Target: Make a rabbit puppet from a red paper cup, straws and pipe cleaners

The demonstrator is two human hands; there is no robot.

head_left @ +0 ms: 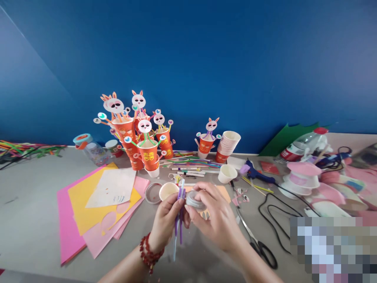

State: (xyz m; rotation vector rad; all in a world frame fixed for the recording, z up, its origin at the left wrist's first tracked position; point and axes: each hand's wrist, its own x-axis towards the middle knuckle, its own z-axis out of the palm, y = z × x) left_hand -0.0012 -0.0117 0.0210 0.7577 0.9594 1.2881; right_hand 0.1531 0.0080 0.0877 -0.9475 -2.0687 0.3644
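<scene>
My left hand (165,224), with a red bead bracelet at the wrist, is closed round two or three thin straws (178,220), purple and light blue, held upright. My right hand (213,214) is curled round a small round roll of tape (194,199), pressed against the straws. Both hands hover over the grey table (29,212) near its front middle. Just behind them lie a white paper cup (168,190) on its side and a round clear lid (153,192).
Orange cups with paper rabbit heads (144,137) stand at the back, beside a stack of cups (227,145). Pink and yellow sheets (97,204) lie left. Scissors (259,243), a glue gun (256,173) with black cord, markers and a plastic bottle (303,147) lie right.
</scene>
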